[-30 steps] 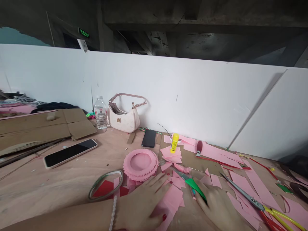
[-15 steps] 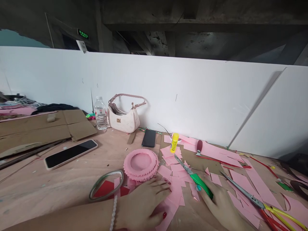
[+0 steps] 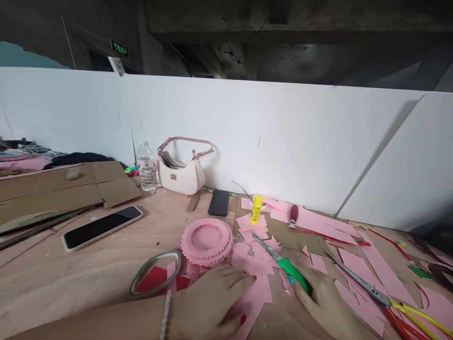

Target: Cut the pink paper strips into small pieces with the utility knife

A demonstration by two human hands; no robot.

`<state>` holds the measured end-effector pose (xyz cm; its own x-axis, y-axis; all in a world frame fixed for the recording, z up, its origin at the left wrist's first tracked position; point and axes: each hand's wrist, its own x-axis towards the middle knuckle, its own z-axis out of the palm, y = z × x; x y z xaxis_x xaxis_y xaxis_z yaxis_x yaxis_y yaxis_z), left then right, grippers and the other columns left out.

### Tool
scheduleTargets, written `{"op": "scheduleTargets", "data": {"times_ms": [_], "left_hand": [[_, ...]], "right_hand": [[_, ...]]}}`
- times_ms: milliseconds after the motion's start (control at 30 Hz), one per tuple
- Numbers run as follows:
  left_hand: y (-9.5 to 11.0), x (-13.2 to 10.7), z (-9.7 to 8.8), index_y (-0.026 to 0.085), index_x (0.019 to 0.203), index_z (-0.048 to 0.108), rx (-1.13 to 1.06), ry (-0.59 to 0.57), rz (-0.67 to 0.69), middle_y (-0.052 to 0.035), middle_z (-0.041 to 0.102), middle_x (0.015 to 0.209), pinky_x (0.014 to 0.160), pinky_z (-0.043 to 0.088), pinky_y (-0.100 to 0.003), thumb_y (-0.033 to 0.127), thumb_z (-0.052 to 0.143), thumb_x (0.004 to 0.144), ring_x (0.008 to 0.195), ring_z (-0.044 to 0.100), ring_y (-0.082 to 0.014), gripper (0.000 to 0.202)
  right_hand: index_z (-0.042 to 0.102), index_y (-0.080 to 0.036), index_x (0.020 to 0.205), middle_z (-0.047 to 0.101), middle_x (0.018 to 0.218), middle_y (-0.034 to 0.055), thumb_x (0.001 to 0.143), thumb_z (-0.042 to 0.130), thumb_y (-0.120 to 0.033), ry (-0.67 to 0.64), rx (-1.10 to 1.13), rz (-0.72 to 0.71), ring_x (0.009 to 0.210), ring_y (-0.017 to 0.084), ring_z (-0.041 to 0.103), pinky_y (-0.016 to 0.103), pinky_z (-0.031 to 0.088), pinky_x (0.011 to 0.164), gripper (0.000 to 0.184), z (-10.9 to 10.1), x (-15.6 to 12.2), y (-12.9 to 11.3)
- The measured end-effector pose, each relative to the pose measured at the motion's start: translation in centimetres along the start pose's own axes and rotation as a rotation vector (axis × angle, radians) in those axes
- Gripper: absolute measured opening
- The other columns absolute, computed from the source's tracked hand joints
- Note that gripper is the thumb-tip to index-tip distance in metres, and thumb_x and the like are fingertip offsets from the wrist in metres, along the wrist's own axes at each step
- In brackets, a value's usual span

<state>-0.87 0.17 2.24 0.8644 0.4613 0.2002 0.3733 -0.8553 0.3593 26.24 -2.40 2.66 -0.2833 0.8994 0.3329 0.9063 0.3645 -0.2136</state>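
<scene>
My left hand lies flat with its fingers spread on a heap of small pink paper squares, pinning them to the wooden table. My right hand grips the green handle of a utility knife, whose blade points away toward the loose pink squares. A round pink paper rosette with a zigzag rim sits just beyond my left fingertips.
A yellow glue stick stands behind the squares. Scissors lie at right among pink strips. A wire ring over red paper, two phones, a bottle, a handbag and cardboard are at left.
My right hand has slid the knife forward and slightly right across the pink squares. My left hand shifted a little, still pressing the paper.
</scene>
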Motion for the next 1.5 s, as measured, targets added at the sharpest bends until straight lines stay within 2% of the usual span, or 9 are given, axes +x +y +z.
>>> {"op": "scheduleTargets", "data": {"times_ms": [167,333,500,633,800,1000,1200,1333,1500], "left_hand": [[-0.6,-0.2,0.2,0.021,0.141,0.011,-0.014,-0.069,-0.061,-0.0079,0.019,0.144,0.106,0.020,-0.043,0.035,0.046,0.082,0.130,0.018,-0.0265,0.070],[-0.7,-0.4,0.2,0.020,0.141,0.013,-0.015,-0.107,-0.108,-0.0110,0.008,0.145,0.104,0.018,-0.049,0.046,0.047,0.081,0.131,0.009,-0.0314,0.074],[1.0,-0.4,-1.1,0.020,0.140,0.015,0.003,-0.131,0.036,-0.0089,0.021,0.143,0.104,0.009,-0.054,0.040,0.047,0.082,0.131,0.012,-0.0321,0.069],[2.6,-0.1,-2.2,0.016,0.133,0.035,-0.011,-0.147,0.108,-0.0104,0.040,0.134,0.106,0.016,-0.044,0.024,0.035,0.089,0.124,0.033,-0.0264,0.044],[1.6,0.2,-1.6,0.020,0.130,0.035,-0.133,-0.099,0.129,-0.0077,0.047,0.122,0.097,0.034,-0.034,0.027,0.059,0.071,0.110,0.044,-0.0251,0.064],[-0.2,0.5,-0.7,0.029,0.124,0.037,-0.358,0.025,-0.043,-0.0020,0.043,0.123,0.092,0.039,-0.032,0.015,0.062,0.064,0.113,0.041,-0.0228,0.066],[-2.3,0.7,0.6,0.028,0.136,0.013,-0.331,0.284,-0.258,-0.0041,0.029,0.137,0.103,0.026,-0.035,0.002,0.046,0.068,0.127,0.025,-0.0210,0.080],[-3.2,0.7,1.2,0.027,0.137,0.013,-0.307,0.327,-0.202,-0.0035,0.033,0.136,0.103,0.027,-0.034,-0.001,0.042,0.067,0.124,0.029,-0.0196,0.081],[-3.3,1.1,0.9,0.023,0.123,0.040,-0.315,0.429,-0.239,-0.0039,0.053,0.110,0.076,0.045,-0.026,0.000,0.043,0.069,0.092,0.052,-0.0162,0.059]], "right_hand": [[0.056,-0.028,0.108,0.066,0.063,-0.0029,0.084,0.038,-0.020,-0.035,0.010,-0.002,0.054,0.018,0.060,0.027,0.045,0.049,0.031,0.1,0.0,-0.1],[0.057,-0.029,0.106,0.067,0.065,-0.0038,0.083,0.040,-0.020,-0.049,-0.009,-0.015,0.056,0.018,0.061,0.027,0.045,0.051,0.030,0.0,0.0,-0.4],[0.055,-0.030,0.110,0.068,0.068,-0.0037,0.083,0.040,-0.018,-0.048,-0.005,-0.019,0.059,0.017,0.062,0.026,0.045,0.052,0.033,-0.2,0.0,-0.6],[0.054,-0.030,0.111,0.066,0.068,-0.0047,0.082,0.041,-0.017,-0.051,0.001,-0.013,0.057,0.016,0.060,0.025,0.044,0.051,0.034,-0.2,-0.2,-0.6],[0.055,-0.026,0.105,0.065,0.067,-0.0034,0.080,0.040,-0.015,-0.061,-0.010,-0.012,0.054,0.017,0.056,0.026,0.041,0.049,0.030,-0.3,-0.2,-0.9],[0.056,-0.026,0.100,0.063,0.061,-0.0037,0.081,0.040,-0.017,-0.043,0.020,-0.031,0.052,0.017,0.057,0.026,0.041,0.047,0.026,-0.4,-0.2,-0.8],[0.051,-0.019,0.108,0.068,0.077,0.0058,0.078,0.042,-0.016,0.323,-0.003,-0.273,0.067,0.021,0.064,0.031,0.049,0.060,0.032,0.2,-1.3,1.1],[0.054,-0.020,0.111,0.069,0.078,0.0054,0.069,0.048,-0.013,0.014,-0.085,-0.531,0.066,0.020,0.062,0.031,0.048,0.063,0.042,-0.6,-1.5,0.5],[0.054,-0.022,0.111,0.068,0.080,0.0043,0.071,0.049,-0.015,-0.208,-0.209,-0.470,0.068,0.021,0.061,0.031,0.045,0.060,0.041,-1.3,-1.2,-0.7]]}}
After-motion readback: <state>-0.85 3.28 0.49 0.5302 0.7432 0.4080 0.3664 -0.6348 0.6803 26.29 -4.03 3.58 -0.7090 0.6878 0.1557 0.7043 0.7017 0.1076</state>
